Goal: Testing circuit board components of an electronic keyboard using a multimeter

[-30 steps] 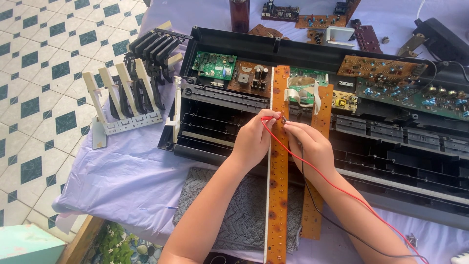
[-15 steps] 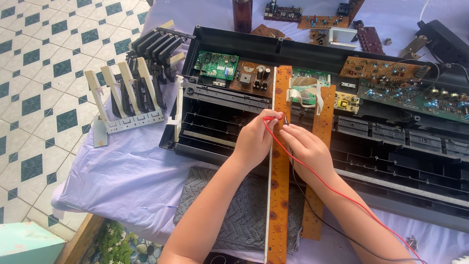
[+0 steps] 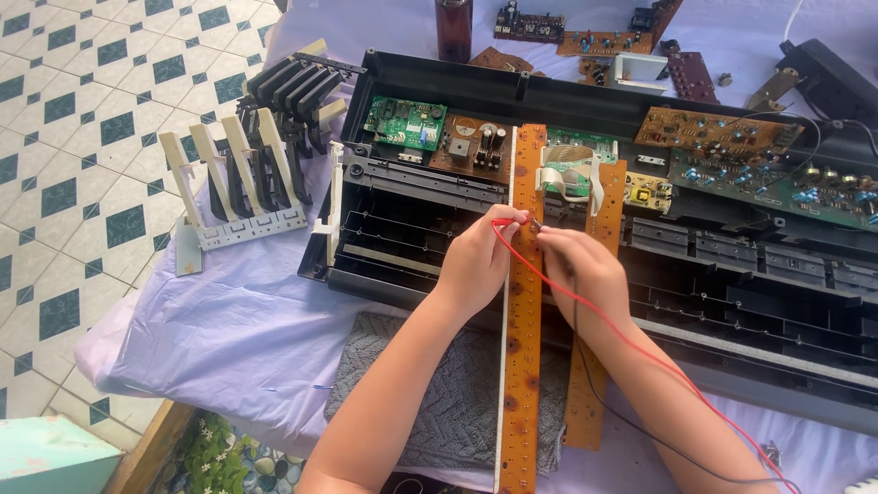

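The left hand (image 3: 476,261) is pinching the tip of a red wire (image 3: 640,338) against a long brown strip board (image 3: 525,302), fingers closed tight on it; the right hand (image 3: 585,265) is pressing a second, dark tip onto the same board just beside the first, fingers likewise closed around it, with a black wire (image 3: 631,423) trailing back under the forearm; both tips are meeting the board near its upper third, so by my reading the probing is sitting in its early part, with most of the strip below the hands looking untouched and a second, shorter brown board (image 3: 585,402) lying alongside to the right.

The long board is lying lengthwise over the opened black keyboard case (image 3: 732,265), its top end reaching the green and brown circuit boards (image 3: 439,133) at the back and its lower end running out over a grey knitted cloth (image 3: 430,402) toward the person; it is narrow, orange-brown, dotted with darker round spots in a row, and edged on its left by a pale strip.

The dismantling is looking well advanced: a block of white and black keys (image 3: 233,178) is sitting off to the left on the lilac sheet (image 3: 229,329), and loose boards are lying scattered at the far edge.
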